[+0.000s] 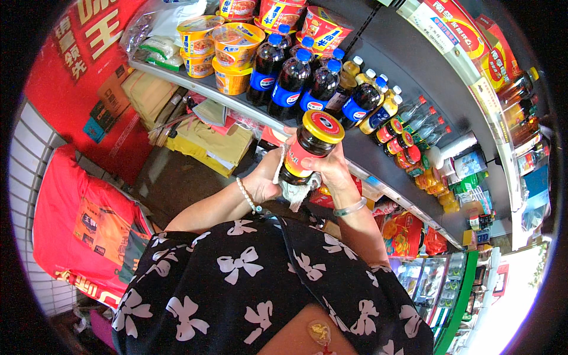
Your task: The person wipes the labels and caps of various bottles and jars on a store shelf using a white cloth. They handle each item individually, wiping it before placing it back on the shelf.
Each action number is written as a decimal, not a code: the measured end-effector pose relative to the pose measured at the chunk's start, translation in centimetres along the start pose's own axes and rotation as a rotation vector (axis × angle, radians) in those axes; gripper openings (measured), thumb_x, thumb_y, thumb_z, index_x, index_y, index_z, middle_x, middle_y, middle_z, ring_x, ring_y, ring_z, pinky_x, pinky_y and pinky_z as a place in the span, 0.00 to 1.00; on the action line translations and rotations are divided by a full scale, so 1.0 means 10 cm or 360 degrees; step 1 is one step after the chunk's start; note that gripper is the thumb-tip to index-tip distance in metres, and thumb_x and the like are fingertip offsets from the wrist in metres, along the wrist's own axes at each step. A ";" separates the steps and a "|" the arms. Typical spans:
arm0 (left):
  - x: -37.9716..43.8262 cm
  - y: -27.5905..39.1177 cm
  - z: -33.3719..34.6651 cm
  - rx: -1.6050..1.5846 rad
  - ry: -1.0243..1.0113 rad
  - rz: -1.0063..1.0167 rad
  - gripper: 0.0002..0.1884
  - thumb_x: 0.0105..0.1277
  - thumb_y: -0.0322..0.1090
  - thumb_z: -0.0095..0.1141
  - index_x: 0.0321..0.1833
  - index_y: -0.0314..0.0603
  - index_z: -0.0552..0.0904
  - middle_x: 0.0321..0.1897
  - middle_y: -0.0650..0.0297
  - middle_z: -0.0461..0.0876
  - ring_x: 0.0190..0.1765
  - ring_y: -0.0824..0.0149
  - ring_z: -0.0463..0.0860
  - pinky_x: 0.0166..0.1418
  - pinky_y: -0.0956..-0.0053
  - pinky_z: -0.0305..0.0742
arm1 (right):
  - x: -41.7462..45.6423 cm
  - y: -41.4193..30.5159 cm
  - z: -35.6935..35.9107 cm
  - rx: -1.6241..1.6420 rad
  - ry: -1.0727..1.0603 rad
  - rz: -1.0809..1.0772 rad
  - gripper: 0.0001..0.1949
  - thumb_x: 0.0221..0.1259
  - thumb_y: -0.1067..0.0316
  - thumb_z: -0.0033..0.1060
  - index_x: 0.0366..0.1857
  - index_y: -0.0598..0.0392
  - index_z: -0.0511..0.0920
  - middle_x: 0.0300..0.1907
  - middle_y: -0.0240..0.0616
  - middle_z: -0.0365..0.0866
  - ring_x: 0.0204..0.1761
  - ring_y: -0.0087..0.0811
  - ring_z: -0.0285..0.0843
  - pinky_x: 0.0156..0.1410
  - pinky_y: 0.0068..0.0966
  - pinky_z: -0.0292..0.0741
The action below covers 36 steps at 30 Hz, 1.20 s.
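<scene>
A glass jar of dark sauce (306,148) with a red label and a gold-rimmed red lid is held up, tilted, between both hands. My right hand (330,164) grips it, the thumb lying across the label. On the other side, my left hand (268,171) presses a white cloth (296,191) against the jar; the cloth bunches under the jar's base. Some fingers of both hands are hidden behind the jar. Just beyond it, Pepsi bottles (288,84) with blue caps stand on a dark shelf (377,159).
Instant noodle tubs (233,53) are stacked on the shelf's left part. Small sauce jars (392,137) and clear bottles (417,111) line its right part. Flattened yellow cardboard (208,146) lies below the shelf. A red bag (84,213) rests against the tiled wall at left.
</scene>
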<state>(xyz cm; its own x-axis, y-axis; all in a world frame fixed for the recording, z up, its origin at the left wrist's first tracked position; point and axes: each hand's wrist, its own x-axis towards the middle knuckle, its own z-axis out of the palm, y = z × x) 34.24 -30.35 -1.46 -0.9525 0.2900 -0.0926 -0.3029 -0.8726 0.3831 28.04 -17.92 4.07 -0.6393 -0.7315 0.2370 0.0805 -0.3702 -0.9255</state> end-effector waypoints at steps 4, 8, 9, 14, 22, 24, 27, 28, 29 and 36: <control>0.03 -0.04 0.00 0.0570 0.0533 0.0392 0.19 0.76 0.41 0.39 0.59 0.36 0.74 0.48 0.55 0.82 0.45 0.59 0.84 0.47 0.60 0.81 | -0.02 0.09 -0.06 -0.0330 0.0155 -0.0028 0.31 0.36 0.75 0.77 0.52 0.62 0.74 0.47 0.39 0.82 0.48 0.29 0.80 0.59 0.29 0.75; -0.12 -0.01 -0.16 0.1179 0.0704 0.0683 0.15 0.73 0.39 0.48 0.47 0.33 0.78 0.31 0.63 0.82 0.32 0.71 0.82 0.37 0.75 0.79 | 0.02 0.17 -0.23 -0.0210 0.0456 -0.0089 0.31 0.37 0.77 0.75 0.52 0.61 0.73 0.44 0.37 0.82 0.44 0.28 0.80 0.56 0.29 0.75; -0.23 0.07 -0.09 0.1120 0.0575 0.0498 0.14 0.72 0.38 0.50 0.51 0.34 0.78 0.37 0.62 0.83 0.39 0.70 0.83 0.42 0.74 0.79 | 0.01 0.10 -0.20 -0.0134 0.0519 -0.0017 0.32 0.37 0.77 0.74 0.53 0.60 0.71 0.43 0.36 0.81 0.44 0.27 0.80 0.54 0.28 0.76; -0.24 0.16 -0.03 0.3331 0.0195 0.0873 0.24 0.70 0.38 0.39 0.68 0.41 0.67 0.67 0.57 0.68 0.71 0.60 0.63 0.77 0.64 0.50 | 0.00 0.08 -0.07 -0.0543 0.0602 -0.0185 0.32 0.39 0.77 0.74 0.55 0.59 0.70 0.48 0.40 0.79 0.49 0.32 0.80 0.59 0.32 0.76; -0.15 0.19 0.20 0.3177 0.0317 0.2151 0.19 0.62 0.38 0.56 0.55 0.38 0.76 0.47 0.51 0.79 0.56 0.54 0.75 0.62 0.61 0.69 | 0.10 0.31 0.07 0.0814 0.0560 0.0118 0.24 0.71 0.50 0.46 0.64 0.51 0.65 0.59 0.39 0.74 0.62 0.32 0.71 0.70 0.32 0.65; -0.19 0.22 0.19 0.2982 0.0320 0.2061 0.20 0.63 0.36 0.55 0.56 0.35 0.75 0.48 0.52 0.79 0.52 0.56 0.78 0.58 0.63 0.72 | 0.02 0.22 0.16 0.0508 0.0481 -0.0061 0.24 0.70 0.50 0.48 0.64 0.49 0.65 0.59 0.37 0.74 0.62 0.32 0.71 0.70 0.34 0.66; -0.16 0.26 0.13 0.2503 0.0295 0.1773 0.14 0.66 0.35 0.52 0.51 0.37 0.75 0.42 0.58 0.81 0.42 0.64 0.82 0.44 0.71 0.79 | 0.04 0.10 0.24 0.0363 0.0513 -0.0013 0.24 0.69 0.49 0.50 0.65 0.44 0.64 0.59 0.36 0.74 0.63 0.33 0.70 0.69 0.36 0.66; -0.17 0.28 -0.02 0.2359 0.0207 0.1562 0.12 0.67 0.35 0.52 0.49 0.38 0.75 0.40 0.60 0.81 0.41 0.66 0.82 0.43 0.72 0.79 | 0.07 0.12 0.23 0.0383 0.0456 0.0001 0.24 0.69 0.49 0.49 0.65 0.44 0.64 0.59 0.35 0.75 0.63 0.33 0.70 0.69 0.37 0.66; -0.14 0.26 -0.12 0.2070 0.0167 0.1495 0.09 0.68 0.34 0.51 0.47 0.39 0.75 0.38 0.62 0.80 0.39 0.69 0.82 0.41 0.73 0.79 | 0.08 0.10 0.23 0.0622 0.0331 0.0043 0.27 0.66 0.52 0.55 0.66 0.45 0.62 0.58 0.35 0.75 0.62 0.32 0.71 0.69 0.36 0.66; -0.08 0.23 -0.12 0.0366 0.0022 0.0922 0.13 0.69 0.31 0.47 0.54 0.37 0.75 0.49 0.59 0.80 0.51 0.64 0.80 0.57 0.66 0.76 | -0.04 -0.10 0.46 -0.0388 0.0241 0.0016 0.58 0.30 0.73 0.81 0.72 0.54 0.49 0.58 0.37 0.73 0.60 0.26 0.71 0.69 0.28 0.66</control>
<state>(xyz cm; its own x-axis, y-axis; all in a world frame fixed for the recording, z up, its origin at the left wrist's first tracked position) 34.24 -33.07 -1.63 -0.9610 -0.2117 0.1782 0.2760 -0.7794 0.5624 31.71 -19.88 6.29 -0.7476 -0.6341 0.1975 -0.0869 -0.2014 -0.9756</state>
